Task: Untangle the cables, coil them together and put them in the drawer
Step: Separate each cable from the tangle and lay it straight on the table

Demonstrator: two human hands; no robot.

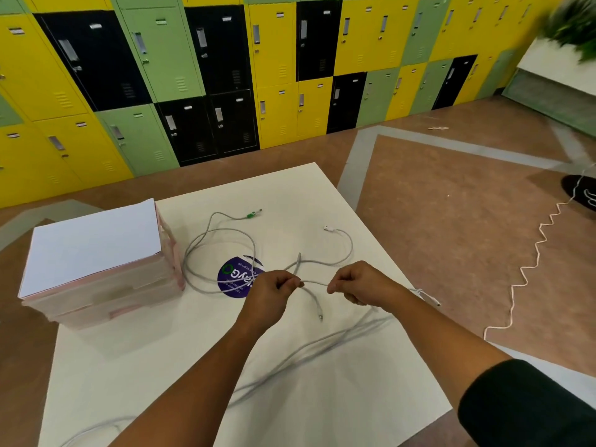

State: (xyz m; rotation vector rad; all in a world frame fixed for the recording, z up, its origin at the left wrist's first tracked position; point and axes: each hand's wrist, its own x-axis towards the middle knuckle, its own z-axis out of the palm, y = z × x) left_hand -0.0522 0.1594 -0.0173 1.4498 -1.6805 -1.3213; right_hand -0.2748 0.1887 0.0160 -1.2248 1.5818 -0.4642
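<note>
grey cables – yellow, green, black lockers.

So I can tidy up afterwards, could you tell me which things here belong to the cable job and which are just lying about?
Job: cables, pinched by left hand and right hand; drawers.
Lying about: sticker, paper on drawers, floor cord, lockers, plant.

The white table carries a pale pink drawer box at its left side. Just beside it, grey cables lie in loose loops, partly over a round purple sticker. One plug is green.
</note>
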